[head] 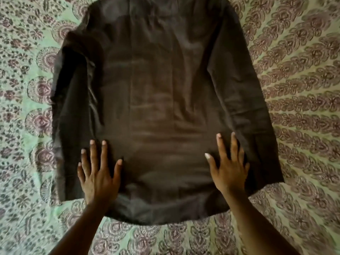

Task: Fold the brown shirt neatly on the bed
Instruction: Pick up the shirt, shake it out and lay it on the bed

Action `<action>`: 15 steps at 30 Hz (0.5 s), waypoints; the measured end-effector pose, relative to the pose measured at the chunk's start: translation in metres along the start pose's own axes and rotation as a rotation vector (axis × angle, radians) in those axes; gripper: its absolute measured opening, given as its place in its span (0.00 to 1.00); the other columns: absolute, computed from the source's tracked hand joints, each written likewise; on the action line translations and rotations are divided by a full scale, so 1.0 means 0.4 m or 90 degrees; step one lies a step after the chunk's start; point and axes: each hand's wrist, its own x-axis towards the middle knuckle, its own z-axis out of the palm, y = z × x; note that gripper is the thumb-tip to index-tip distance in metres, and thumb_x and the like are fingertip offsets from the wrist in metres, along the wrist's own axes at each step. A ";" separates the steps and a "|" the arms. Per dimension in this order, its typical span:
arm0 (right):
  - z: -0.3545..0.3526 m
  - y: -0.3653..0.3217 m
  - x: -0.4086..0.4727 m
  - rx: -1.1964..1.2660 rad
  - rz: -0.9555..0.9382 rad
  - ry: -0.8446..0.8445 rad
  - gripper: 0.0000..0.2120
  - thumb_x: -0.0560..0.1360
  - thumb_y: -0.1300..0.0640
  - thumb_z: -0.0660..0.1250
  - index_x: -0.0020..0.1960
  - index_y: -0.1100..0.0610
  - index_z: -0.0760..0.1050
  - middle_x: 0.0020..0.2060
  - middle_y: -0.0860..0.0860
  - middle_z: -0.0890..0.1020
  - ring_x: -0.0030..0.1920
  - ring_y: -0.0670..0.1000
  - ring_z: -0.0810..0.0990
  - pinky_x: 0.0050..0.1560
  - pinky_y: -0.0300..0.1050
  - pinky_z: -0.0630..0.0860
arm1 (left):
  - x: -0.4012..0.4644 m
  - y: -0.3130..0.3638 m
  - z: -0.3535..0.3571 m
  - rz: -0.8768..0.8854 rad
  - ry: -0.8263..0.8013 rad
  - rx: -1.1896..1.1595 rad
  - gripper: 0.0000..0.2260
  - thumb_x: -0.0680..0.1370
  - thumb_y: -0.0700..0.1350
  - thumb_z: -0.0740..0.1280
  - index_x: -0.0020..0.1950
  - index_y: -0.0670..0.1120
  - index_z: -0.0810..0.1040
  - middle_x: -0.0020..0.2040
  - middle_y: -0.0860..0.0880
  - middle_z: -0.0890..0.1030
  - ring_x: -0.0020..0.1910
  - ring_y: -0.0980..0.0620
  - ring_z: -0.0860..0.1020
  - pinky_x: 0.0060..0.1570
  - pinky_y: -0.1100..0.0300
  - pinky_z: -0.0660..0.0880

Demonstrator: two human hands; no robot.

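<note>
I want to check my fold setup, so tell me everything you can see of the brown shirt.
The brown shirt is dark, matte woven-looking cloth with faint creases, spread flat on the patterned bedsheet, hem nearest the camera, top cut off. Long sleeves lie along both sides. The left hand and right hand press flat, fingers spread, near the hem.

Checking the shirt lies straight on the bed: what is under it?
The brown shirt lies spread on the patterned green bedsheet, which shows all around it. Both hands, left and right, press flat on top. Anything beneath the fabric is covered.
</note>
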 end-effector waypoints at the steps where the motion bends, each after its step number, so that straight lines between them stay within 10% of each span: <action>1: 0.001 -0.003 -0.018 0.019 0.036 -0.010 0.35 0.79 0.27 0.47 0.82 0.36 0.45 0.84 0.53 0.48 0.79 0.66 0.57 0.69 0.73 0.65 | -0.022 0.001 0.000 -0.023 0.003 -0.026 0.33 0.80 0.66 0.51 0.84 0.57 0.50 0.85 0.52 0.46 0.83 0.42 0.49 0.78 0.35 0.54; 7: 0.046 0.075 -0.203 -0.071 -0.222 -0.009 0.30 0.79 0.30 0.52 0.80 0.33 0.54 0.84 0.49 0.49 0.83 0.63 0.49 0.75 0.72 0.56 | -0.125 -0.049 0.007 -0.025 -0.014 -0.057 0.30 0.82 0.64 0.53 0.83 0.57 0.54 0.85 0.50 0.51 0.82 0.41 0.54 0.74 0.35 0.57; 15: 0.048 0.115 -0.276 0.177 0.262 0.138 0.25 0.82 0.46 0.63 0.74 0.59 0.70 0.73 0.65 0.69 0.70 0.69 0.68 0.64 0.68 0.69 | -0.152 -0.054 -0.038 -0.232 0.062 -0.335 0.15 0.80 0.35 0.66 0.66 0.38 0.69 0.67 0.33 0.72 0.66 0.30 0.72 0.60 0.33 0.74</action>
